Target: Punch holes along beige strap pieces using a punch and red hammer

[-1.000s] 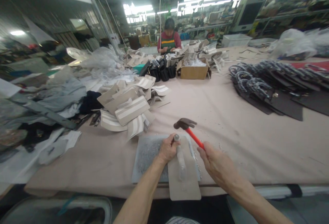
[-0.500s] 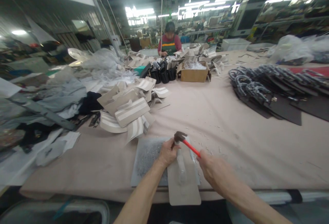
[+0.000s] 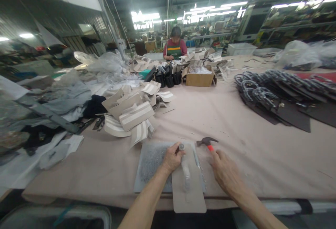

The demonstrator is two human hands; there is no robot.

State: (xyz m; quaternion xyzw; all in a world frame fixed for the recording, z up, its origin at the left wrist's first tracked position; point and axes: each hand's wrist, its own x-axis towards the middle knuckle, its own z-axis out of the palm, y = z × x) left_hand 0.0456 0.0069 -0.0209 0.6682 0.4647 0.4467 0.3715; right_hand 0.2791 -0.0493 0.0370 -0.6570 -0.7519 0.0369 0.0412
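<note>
My left hand [image 3: 173, 158] is closed around a short metal punch [image 3: 181, 147] that stands upright with its round end on top. Under it lies a beige panel [image 3: 189, 199] with a plastic-wrapped strap along its middle. The panel rests partly on a grey board [image 3: 139, 180] whose surface is pitted, and its near end sticks out past the table edge. To the right, my right hand [image 3: 224, 167] grips a claw hammer [image 3: 210, 144] by its red handle. The hammer head is above the table, apart from the punch.
A heap of beige panels with white strips [image 3: 136, 115] lies ahead on the left. Dark panels with wrapped handles [image 3: 278, 99] are stacked at the right. Further back stand a cardboard box [image 3: 199, 79] and black bags [image 3: 168, 78]; a person [image 3: 175, 45] works across the table.
The hammer has moved from the top of the punch away to the right, with my right hand. My left hand still holds the punch on the panel.
</note>
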